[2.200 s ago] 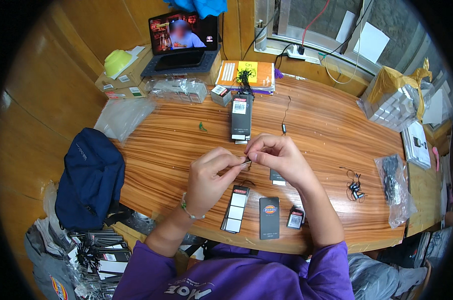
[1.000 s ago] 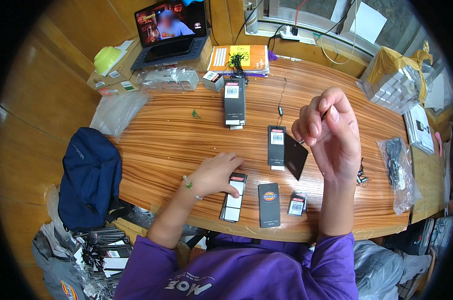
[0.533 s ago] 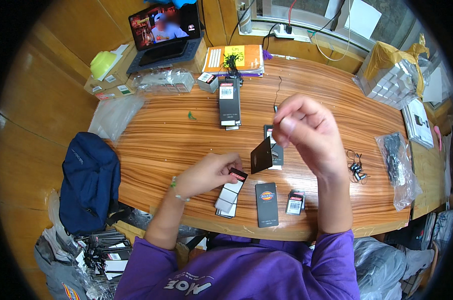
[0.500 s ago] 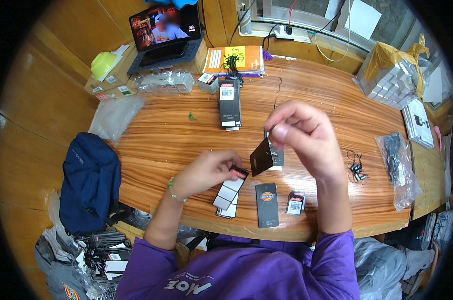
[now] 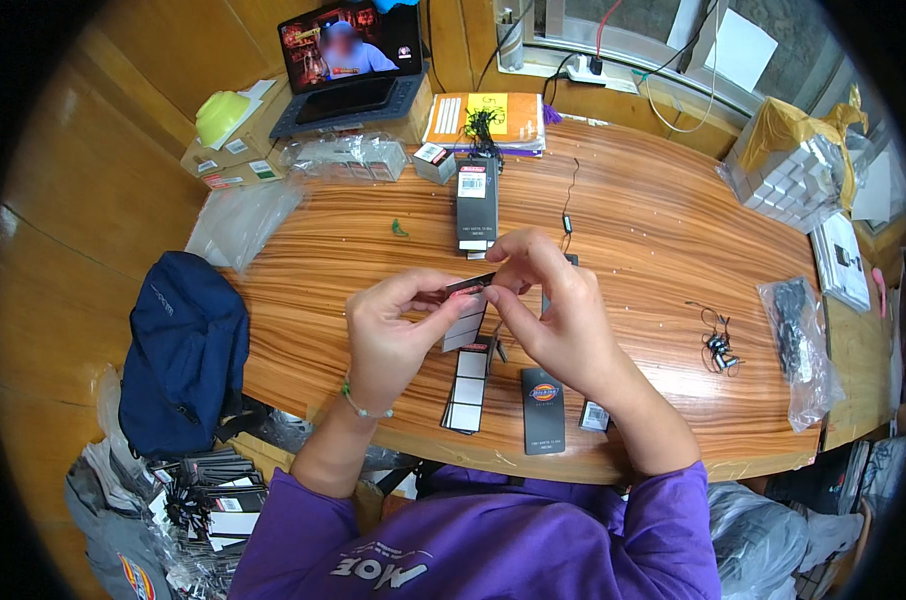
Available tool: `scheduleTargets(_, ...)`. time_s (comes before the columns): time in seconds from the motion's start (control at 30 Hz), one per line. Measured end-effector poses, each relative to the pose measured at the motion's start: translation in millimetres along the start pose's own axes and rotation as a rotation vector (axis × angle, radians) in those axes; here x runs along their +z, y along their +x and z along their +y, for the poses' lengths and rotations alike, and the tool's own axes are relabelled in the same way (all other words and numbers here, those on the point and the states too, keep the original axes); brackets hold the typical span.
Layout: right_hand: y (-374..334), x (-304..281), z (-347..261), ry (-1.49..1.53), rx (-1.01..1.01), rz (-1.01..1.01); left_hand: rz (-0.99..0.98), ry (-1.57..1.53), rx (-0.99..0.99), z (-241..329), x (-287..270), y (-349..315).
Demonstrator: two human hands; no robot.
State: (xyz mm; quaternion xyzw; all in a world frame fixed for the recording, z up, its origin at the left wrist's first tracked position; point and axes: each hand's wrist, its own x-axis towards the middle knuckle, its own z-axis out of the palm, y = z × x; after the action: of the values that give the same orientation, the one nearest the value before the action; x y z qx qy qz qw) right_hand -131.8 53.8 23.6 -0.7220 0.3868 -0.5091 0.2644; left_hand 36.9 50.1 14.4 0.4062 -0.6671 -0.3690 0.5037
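My left hand and my right hand meet above the middle of the wooden table. Between their fingertips they pinch a small white and black paper tag with a thin string. Below the hands lies a stack of the same tags, and beside it a long black card and a small tag. A tall stack of black cards stands farther back.
An open laptop sits on cardboard boxes at the back left. A blue bag rests on a seat at the left. Clear plastic bags, a bag of black parts, loose strings and a wrapped bundle are around.
My right hand came down from high on the right with a black card to the centre. My left hand lifted off the tag stack, and both now hold a tag together.
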Motion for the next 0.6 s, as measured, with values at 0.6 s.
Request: scheduleTargets(0.6,1.1,-4.4,-2.7,-0.192,-0.132,-0.07,-0.019,0.304,0.186,1.8,5.4,-2.9)
